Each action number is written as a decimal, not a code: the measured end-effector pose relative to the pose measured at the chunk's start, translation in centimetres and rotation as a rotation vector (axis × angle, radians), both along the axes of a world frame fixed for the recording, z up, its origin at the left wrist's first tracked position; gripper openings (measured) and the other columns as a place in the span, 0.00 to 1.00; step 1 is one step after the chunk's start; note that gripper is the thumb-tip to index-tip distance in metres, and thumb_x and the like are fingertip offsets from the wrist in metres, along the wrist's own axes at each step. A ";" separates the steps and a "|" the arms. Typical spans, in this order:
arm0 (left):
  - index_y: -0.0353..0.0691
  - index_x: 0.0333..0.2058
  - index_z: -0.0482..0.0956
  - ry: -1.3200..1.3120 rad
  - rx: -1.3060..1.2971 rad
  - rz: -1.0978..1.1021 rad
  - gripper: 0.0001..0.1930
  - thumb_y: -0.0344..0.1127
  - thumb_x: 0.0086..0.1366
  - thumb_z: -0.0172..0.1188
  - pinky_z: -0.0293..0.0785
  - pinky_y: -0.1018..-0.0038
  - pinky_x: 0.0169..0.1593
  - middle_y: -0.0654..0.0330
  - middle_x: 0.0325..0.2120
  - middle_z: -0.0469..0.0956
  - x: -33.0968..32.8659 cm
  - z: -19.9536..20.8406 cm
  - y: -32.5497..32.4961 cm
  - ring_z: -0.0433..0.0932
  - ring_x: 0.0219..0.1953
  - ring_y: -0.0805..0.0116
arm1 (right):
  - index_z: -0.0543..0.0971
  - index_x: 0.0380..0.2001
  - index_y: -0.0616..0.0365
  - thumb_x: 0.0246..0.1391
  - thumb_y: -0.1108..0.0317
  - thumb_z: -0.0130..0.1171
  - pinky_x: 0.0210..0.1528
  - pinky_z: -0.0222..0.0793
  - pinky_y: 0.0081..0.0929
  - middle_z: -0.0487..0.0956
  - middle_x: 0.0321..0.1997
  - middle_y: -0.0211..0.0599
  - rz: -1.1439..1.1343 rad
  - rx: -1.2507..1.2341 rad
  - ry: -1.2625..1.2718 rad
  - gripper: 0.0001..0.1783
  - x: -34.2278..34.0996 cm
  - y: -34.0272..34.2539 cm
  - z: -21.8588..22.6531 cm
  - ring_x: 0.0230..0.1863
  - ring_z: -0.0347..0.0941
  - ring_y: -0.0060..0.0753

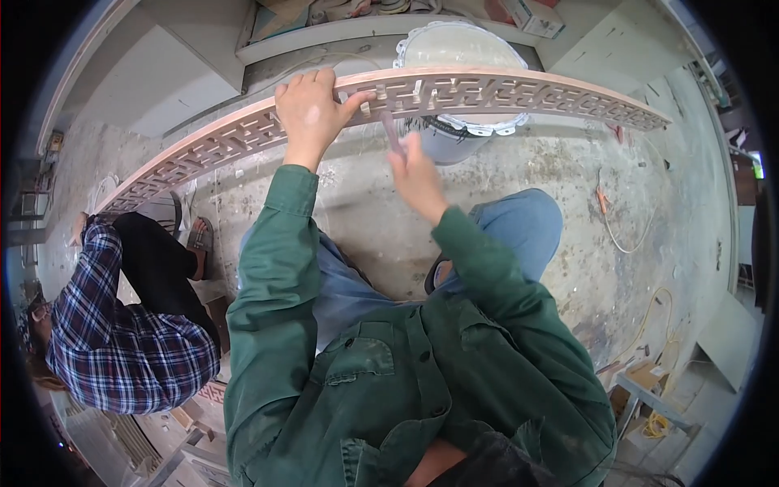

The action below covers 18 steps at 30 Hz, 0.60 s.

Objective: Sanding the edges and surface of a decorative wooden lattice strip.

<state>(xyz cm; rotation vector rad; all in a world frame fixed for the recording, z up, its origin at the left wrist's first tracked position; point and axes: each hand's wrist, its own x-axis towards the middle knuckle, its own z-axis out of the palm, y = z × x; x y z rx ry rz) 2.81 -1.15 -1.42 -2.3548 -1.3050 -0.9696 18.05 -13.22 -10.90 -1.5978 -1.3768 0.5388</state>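
A long, narrow wooden fretwork panel [454, 73] with a cut-out lattice pattern stands on edge across the far side. My left hand [312, 114] is closed over its upper edge, thumb stretched along the lattice face. In my right hand [417, 174] is a thin pinkish-grey strip [392, 134], smeared by motion, so its kind is unclear. The strip's far end is at the lower edge of the panel. Under the panel, right of centre, stands a large bucket [458, 148] with a pale, scalloped-rimmed top [462, 45].
At left, a person in a plaid shirt [134, 357] sits close to the panel's left end. Cabinets [154, 73] line the far left, with a cluttered shelf behind. An orange-ended cord [602, 203] lies on the stained floor [560, 174] at right. A metal frame [653, 398] stands lower right.
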 end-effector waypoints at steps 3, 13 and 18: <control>0.44 0.20 0.75 -0.017 -0.018 -0.016 0.28 0.66 0.43 0.67 0.61 0.65 0.36 0.65 0.13 0.73 -0.1 -0.2 0.0 0.74 0.26 0.61 | 0.64 0.43 0.57 0.59 0.64 0.53 0.33 0.67 0.53 0.77 0.31 0.57 0.019 -0.103 0.103 0.14 -1.2 -3.2 0.1 0.35 0.74 0.66; 0.43 0.35 0.74 -0.125 0.048 -0.136 0.22 0.50 0.48 0.70 0.61 0.63 0.44 0.60 0.35 0.74 -0.4 0.1 -1.5 0.71 0.40 0.58 | 0.67 0.45 0.56 0.63 0.69 0.51 0.25 0.60 0.16 0.66 0.25 0.23 0.045 -0.208 0.633 0.09 5.7 -13.2 0.6 0.24 0.62 0.14; 0.41 0.45 0.74 0.028 -0.062 -0.199 0.22 0.45 0.55 0.67 0.64 0.60 0.46 0.57 0.34 0.75 0.6 -0.5 -5.3 0.74 0.39 0.57 | 0.64 0.48 0.58 0.64 0.71 0.49 0.22 0.58 0.16 0.65 0.23 0.24 0.002 0.361 0.381 0.12 9.8 -3.6 9.4 0.20 0.61 0.15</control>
